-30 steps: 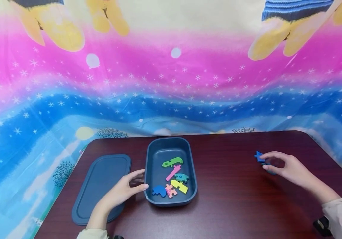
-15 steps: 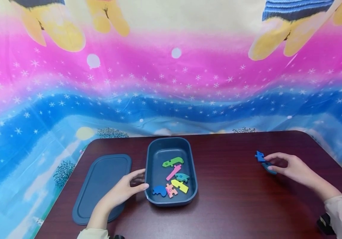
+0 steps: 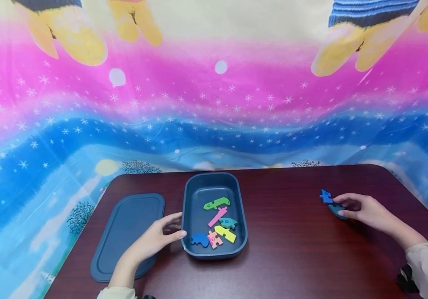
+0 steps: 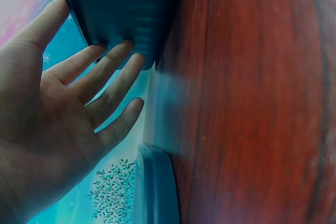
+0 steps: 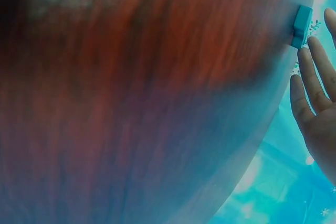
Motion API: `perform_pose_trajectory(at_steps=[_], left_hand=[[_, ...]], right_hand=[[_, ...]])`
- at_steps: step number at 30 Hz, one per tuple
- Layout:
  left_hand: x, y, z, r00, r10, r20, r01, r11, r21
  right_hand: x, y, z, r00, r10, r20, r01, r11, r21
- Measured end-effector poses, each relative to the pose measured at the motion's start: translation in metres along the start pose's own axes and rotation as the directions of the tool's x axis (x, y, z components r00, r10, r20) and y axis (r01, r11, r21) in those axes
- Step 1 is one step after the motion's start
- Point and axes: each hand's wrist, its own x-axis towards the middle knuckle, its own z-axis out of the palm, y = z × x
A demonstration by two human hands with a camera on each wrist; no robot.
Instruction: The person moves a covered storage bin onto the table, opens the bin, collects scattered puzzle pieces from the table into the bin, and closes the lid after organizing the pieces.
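A dark blue tray on the table holds several foam puzzle pieces, among them a green one, a yellow one and a blue one. My left hand lies against the tray's left wall with straight fingers; the left wrist view shows its fingertips touching the tray. Far right, my right hand rests low on the table, its fingertips on a teal piece. A blue piece lies just left of it. In the right wrist view the fingers look straight beside the teal piece.
The tray's flat blue lid lies left of my left hand, reaching the table's left edge. The dark red table is bare between tray and right hand. A bright printed cloth hangs behind the far edge.
My right hand has drawn back a little to the right and sunk onto the table over the teal piece. The left hand and tray have stayed put.
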Motion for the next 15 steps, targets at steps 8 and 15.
perform_pose_trajectory(at_steps=[8, 15], left_hand=[[-0.0004, -0.0006, 0.0003, 1.000, 0.002, 0.000, -0.002, 1.000, -0.004], [-0.0004, -0.0004, -0.0003, 1.000, -0.006, 0.002, 0.006, 1.000, -0.007]], right_hand=[[0.0001, 0.0031, 0.0034, 1.000, -0.011, 0.010, 0.011, 0.999, -0.030], [0.0021, 0.0040, 0.0050, 1.000, -0.011, 0.027, 0.013, 0.999, -0.045]])
